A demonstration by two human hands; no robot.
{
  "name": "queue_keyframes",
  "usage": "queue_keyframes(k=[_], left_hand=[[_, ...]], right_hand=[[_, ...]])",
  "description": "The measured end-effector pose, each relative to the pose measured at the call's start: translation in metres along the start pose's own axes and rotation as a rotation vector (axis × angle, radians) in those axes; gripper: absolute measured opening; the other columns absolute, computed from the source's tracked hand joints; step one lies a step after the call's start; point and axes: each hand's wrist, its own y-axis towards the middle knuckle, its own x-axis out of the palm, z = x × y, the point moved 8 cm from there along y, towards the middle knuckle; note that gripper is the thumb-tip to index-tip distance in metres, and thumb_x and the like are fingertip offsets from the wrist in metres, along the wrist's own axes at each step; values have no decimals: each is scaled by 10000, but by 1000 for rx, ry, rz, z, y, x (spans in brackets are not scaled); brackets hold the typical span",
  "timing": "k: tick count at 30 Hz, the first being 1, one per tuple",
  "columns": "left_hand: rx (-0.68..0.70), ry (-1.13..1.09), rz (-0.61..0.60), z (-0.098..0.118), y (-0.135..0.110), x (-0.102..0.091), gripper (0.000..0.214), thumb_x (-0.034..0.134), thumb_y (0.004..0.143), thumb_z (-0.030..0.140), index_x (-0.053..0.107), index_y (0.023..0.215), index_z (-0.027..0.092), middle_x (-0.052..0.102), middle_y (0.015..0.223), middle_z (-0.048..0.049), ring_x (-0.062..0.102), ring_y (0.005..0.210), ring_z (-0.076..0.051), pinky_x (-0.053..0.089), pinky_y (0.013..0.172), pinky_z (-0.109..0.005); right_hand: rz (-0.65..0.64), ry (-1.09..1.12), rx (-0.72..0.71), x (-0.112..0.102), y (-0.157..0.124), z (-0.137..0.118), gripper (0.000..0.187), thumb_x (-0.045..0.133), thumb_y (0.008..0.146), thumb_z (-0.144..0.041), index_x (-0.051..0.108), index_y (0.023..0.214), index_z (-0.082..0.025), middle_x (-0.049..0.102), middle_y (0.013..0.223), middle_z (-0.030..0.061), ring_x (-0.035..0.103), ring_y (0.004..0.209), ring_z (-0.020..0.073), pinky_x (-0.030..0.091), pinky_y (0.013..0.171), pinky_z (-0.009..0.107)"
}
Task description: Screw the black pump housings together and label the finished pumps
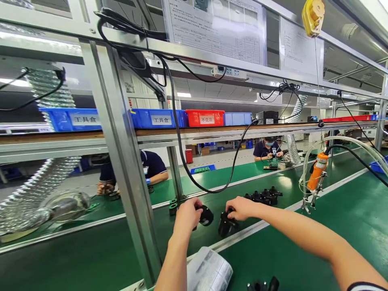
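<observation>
My left hand (188, 214) is closed around a small black plastic part (206, 215) on the green conveyor belt (91, 250). Just to its right, my right hand (242, 207) grips a second black part (227, 226) from above. Both arms reach forward over the metal rail between bench and belt. A row of similar black parts (263, 196) lies farther along the belt to the right.
A slanted metal frame post (121, 161) stands left of my hands. An orange power screwdriver (317, 171) hangs at right on hoses. A plastic-wrapped bag (209, 270) and more black parts (262, 285) lie near me. Two people work across the belt under shelves of blue and red bins.
</observation>
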Motion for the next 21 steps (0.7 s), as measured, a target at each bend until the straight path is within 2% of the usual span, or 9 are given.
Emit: queue_keyframes(k=[2, 4, 7, 9, 12, 14, 17, 19, 21], left_hand=[[-71, 23, 55, -15, 6, 11, 127, 707, 851, 80, 703, 909, 193, 804, 1009, -120, 721, 1012, -313, 480, 808, -339], [-93, 21, 72, -18, 11, 32, 115, 717, 883, 110, 716, 965, 190, 801, 1042, -126, 723, 1026, -312, 502, 834, -355], [-75, -12, 39, -13, 15, 70, 108, 696, 967, 174, 719, 1073, 173, 782, 1078, -94, 725, 1032, -267, 547, 920, -395], [-45, -44, -11, -8, 17, 91, 160, 692, 1006, 228, 711, 1151, 163, 764, 1127, -76, 723, 1048, -245, 566, 975, -434], [-18, -76, -70, -5, 18, 107, 251, 704, 1018, 290, 694, 1237, 168, 733, 1230, -89, 705, 1127, -260, 563, 1039, -491], [-18, -90, -96, -6, 20, 110, 280, 706, 1019, 307, 686, 1263, 170, 714, 1276, -103, 688, 1176, -278, 550, 1067, -519], [-3, -130, -156, -3, 21, 114, 337, 708, 1019, 324, 663, 1314, 168, 708, 1289, -113, 694, 1167, -283, 559, 1059, -524], [22, -164, -208, 1, 20, 117, 378, 713, 1016, 330, 643, 1351, 167, 708, 1289, -116, 704, 1143, -281, 572, 1043, -519], [51, -192, -256, 7, 18, 122, 390, 718, 1013, 330, 639, 1360, 170, 702, 1307, -117, 703, 1150, -283, 571, 1046, -523]], right_hand=[[2, -6, 30, 3, 26, -2, 350, 666, 1025, -411, 655, 1263, -154, 679, 1226, 101, 683, 1085, 241, 589, 960, 459], [1, -17, 81, 5, 43, 1, 351, 669, 1025, -399, 649, 1281, -159, 668, 1259, 107, 682, 1098, 244, 596, 956, 456], [9, -31, 153, 6, 48, 12, 358, 673, 1025, -374, 637, 1311, -162, 652, 1298, 113, 676, 1123, 253, 598, 961, 463], [22, -32, 177, 4, 39, 20, 386, 667, 1028, -373, 617, 1348, -164, 637, 1329, 120, 668, 1150, 264, 592, 977, 479], [-1, -17, 144, 3, 6, 23, 397, 648, 1036, -391, 613, 1356, -158, 660, 1294, 119, 676, 1130, 259, 579, 985, 485], [-70, 4, 65, 5, -28, 15, 355, 643, 1032, -420, 676, 1276, -164, 719, 1177, 96, 701, 1053, 237, 571, 953, 427], [-204, 39, -82, 14, -90, -9, 356, 672, 980, -533, 767, 1142, -231, 781, 1032, 49, 731, 921, 214, 529, 798, 296], [-282, 40, -159, 23, -129, -28, 391, 675, 960, -577, 758, 1181, -265, 793, 981, 27, 741, 875, 222, 487, 705, 284], [-332, -34, -245, 34, -158, -48, 400, 651, 977, -563, 732, 1229, -263, 799, 987, 43, 754, 892, 251, 456, 667, 294]])
